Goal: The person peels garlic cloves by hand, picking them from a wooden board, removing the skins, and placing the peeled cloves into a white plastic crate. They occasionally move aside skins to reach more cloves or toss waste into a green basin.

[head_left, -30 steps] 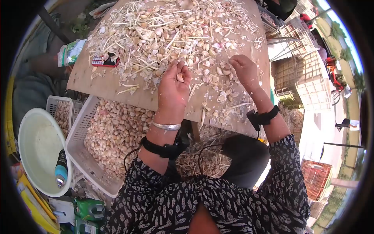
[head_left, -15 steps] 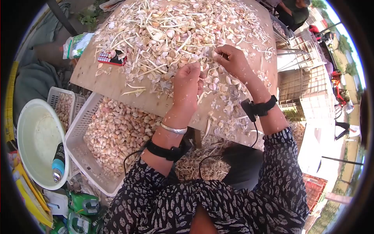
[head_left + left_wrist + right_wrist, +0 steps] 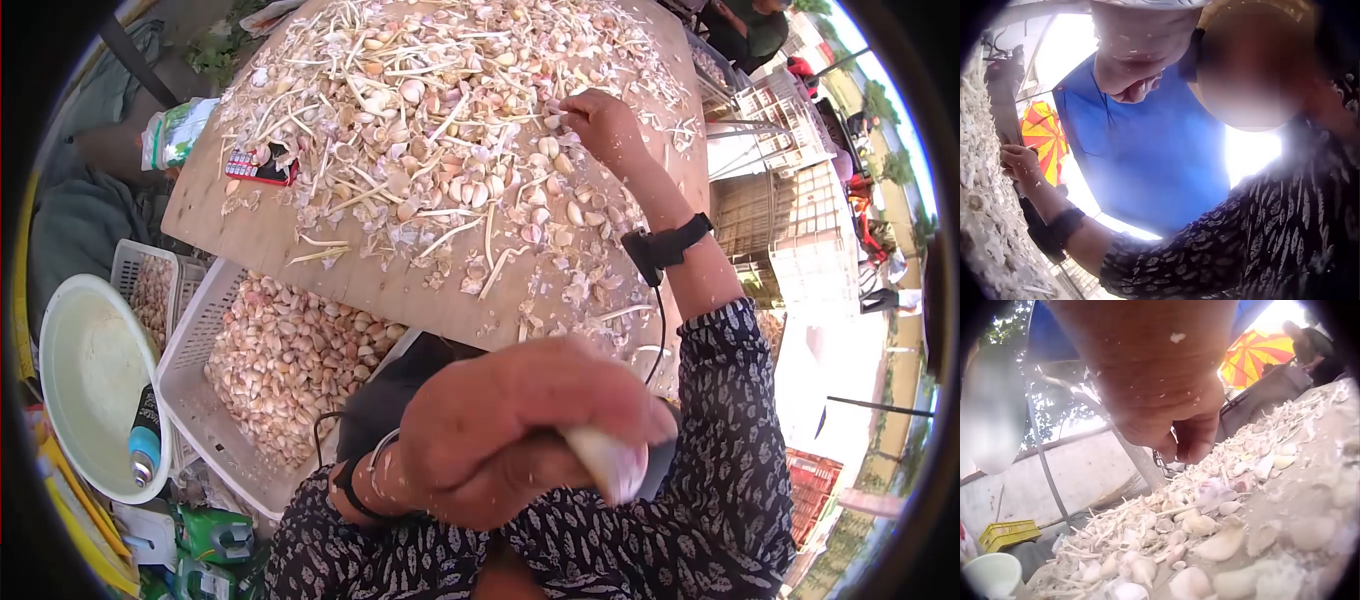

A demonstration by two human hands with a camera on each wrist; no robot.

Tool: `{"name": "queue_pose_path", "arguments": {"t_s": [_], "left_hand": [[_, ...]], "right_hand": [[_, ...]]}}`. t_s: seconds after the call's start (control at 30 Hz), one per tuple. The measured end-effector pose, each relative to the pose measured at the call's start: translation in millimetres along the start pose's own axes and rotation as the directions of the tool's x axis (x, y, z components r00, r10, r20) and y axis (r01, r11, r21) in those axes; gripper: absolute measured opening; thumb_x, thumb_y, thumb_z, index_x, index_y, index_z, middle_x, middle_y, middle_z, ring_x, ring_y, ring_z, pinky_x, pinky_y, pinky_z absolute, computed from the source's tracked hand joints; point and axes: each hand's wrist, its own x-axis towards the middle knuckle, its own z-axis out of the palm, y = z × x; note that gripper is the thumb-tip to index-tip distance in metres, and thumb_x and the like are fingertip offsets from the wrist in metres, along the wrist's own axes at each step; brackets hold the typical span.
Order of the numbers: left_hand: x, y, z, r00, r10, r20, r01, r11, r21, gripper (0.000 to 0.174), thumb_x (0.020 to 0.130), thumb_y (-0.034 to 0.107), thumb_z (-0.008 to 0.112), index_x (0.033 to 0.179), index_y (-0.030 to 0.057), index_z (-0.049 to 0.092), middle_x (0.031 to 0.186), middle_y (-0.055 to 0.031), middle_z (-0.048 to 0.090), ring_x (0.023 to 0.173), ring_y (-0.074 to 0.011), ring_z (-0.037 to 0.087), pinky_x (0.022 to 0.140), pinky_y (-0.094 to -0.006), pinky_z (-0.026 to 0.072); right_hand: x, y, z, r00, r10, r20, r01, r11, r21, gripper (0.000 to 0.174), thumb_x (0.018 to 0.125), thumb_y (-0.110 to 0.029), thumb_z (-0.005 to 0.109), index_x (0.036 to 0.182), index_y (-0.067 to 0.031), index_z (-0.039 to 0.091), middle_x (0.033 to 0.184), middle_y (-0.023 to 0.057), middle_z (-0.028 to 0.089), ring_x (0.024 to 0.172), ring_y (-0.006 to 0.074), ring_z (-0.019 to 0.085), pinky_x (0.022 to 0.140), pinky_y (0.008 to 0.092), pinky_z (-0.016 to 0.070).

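Note:
My left hand [image 3: 505,405], blurred and raised close to the head camera above the lap, has its fingers curled round a pale garlic clove [image 3: 612,462]. In the left wrist view the left hand [image 3: 1138,53] shows from below, its fingers bent and the clove hidden. Over the heap of garlic cloves, stalks and skins [image 3: 420,110] on the board is my right hand [image 3: 612,130]. Bent fingers of the right hand [image 3: 1160,394] point down, fingertips close over the pile in the right wrist view; I cannot tell whether they pinch a piece.
A wooden board [image 3: 225,215] bears the heap and a red keypad phone [image 3: 262,165]. Below its left edge stands a white crate [image 3: 195,375] of loose cloves. Beside it are a pale green basin [image 3: 85,390] and a blue-and-black bottle [image 3: 146,435]. Stacked crates [image 3: 790,205] stand right.
My left hand has come back from the heap and up towards the head camera with a clove. The right hand has shifted from the near right of the board farther over the heap.

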Motion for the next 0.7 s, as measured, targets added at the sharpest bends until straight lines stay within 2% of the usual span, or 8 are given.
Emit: {"name": "queue_pose_path", "arguments": {"t_s": [0.07,0.13,0.23,0.4,0.47,0.5,0.57,0.7], "left_hand": [[2.7,16.6,4.7,0.995,0.018,0.102,-0.017,1.000,-0.011,0.022,0.089,0.014,0.057,0.099,-0.0060,0.059,0.081,-0.0116,0.061,0.077,-0.0192,0.061,0.068,-0.0290,0.0495],[-5.4,5.6,48.9,0.913,0.190,-0.362,-0.169,0.981,0.089,0.017,0.074,0.008,0.071,0.086,-0.0017,0.064,0.067,-0.0113,0.059,0.047,-0.0157,0.054,0.038,-0.0220,0.0390],[3.7,-11.3,35.0,0.888,0.395,-0.235,-0.413,0.910,-0.029,0.019,0.072,0.008,0.074,0.079,-0.0062,0.063,0.066,-0.0154,0.059,0.045,-0.0147,0.051,0.034,-0.0211,0.0345],[-7.8,-17.1,47.6,0.856,0.410,-0.316,-0.456,0.886,-0.086,0.017,0.072,0.010,0.074,0.074,-0.0037,0.065,0.063,-0.0140,0.059,0.039,-0.0123,0.047,0.031,-0.0217,0.0298],[-7.7,-18.4,49.4,0.853,0.461,-0.246,-0.489,0.869,-0.068,0.016,0.072,0.010,0.075,0.074,-0.0031,0.065,0.063,-0.0135,0.059,0.037,-0.0120,0.046,0.030,-0.0217,0.0290],[-11.3,-19.9,54.6,0.858,0.442,-0.263,-0.478,0.874,-0.089,0.016,0.072,0.010,0.075,0.074,-0.0025,0.065,0.063,-0.0131,0.059,0.038,-0.0119,0.046,0.030,-0.0217,0.0292],[-16.3,-20.1,65.4,0.863,0.427,-0.269,-0.471,0.873,-0.126,0.015,0.072,0.010,0.075,0.075,-0.0018,0.065,0.063,-0.0128,0.060,0.038,-0.0119,0.046,0.031,-0.0217,0.0295],[-8.8,2.0,90.2,0.894,0.224,-0.389,-0.287,0.952,-0.110,0.013,0.072,0.009,0.074,0.073,-0.0005,0.065,0.066,-0.0129,0.060,0.040,-0.0118,0.048,0.032,-0.0219,0.0307]], "right_hand": [[8.2,4.7,20.2,0.999,-0.010,0.052,0.015,0.995,-0.098,0.018,0.076,-0.015,0.061,0.091,-0.0070,0.068,0.083,0.0136,0.063,0.078,0.0299,0.061,0.070,0.0358,0.0492],[11.8,7.8,38.6,0.994,-0.007,0.107,0.027,0.983,-0.181,0.018,0.076,-0.018,0.061,0.090,-0.0072,0.068,0.083,0.0143,0.063,0.079,0.0318,0.060,0.071,0.0365,0.0490],[20.3,17.7,42.1,0.978,0.096,0.185,-0.015,0.918,-0.395,0.020,0.075,-0.019,0.058,0.088,-0.0081,0.068,0.076,0.0132,0.065,0.069,0.0327,0.062,0.068,0.0370,0.0500],[-6.5,13.8,9.8,0.935,0.338,0.103,-0.343,0.939,0.035,0.018,0.081,-0.017,0.061,0.092,-0.0035,0.068,0.074,0.0082,0.066,0.068,0.0148,0.064,0.066,0.0264,0.0508],[-27.1,9.0,-4.0,0.855,0.495,0.156,-0.409,0.458,0.789,0.018,0.084,-0.008,0.058,0.098,0.0010,0.064,0.089,0.0121,0.067,0.075,0.0179,0.064,0.071,0.0273,0.0525],[-39.0,0.4,-13.0,0.854,0.497,0.153,-0.410,0.463,0.786,0.018,0.084,-0.008,0.058,0.098,0.0010,0.064,0.089,0.0121,0.067,0.075,0.0179,0.064,0.071,0.0273,0.0525],[-63.0,-19.6,-37.0,0.839,0.486,0.244,-0.306,0.050,0.951,0.018,0.086,-0.001,0.056,0.103,0.0042,0.059,0.095,0.0103,0.064,0.081,0.0166,0.063,0.073,0.0236,0.0533],[-107.1,-48.7,-60.9,0.860,0.448,0.245,-0.157,-0.225,0.962,0.018,0.088,-0.002,0.055,0.105,0.0031,0.057,0.094,0.0111,0.062,0.085,0.0185,0.062,0.073,0.0242,0.0536]]}}
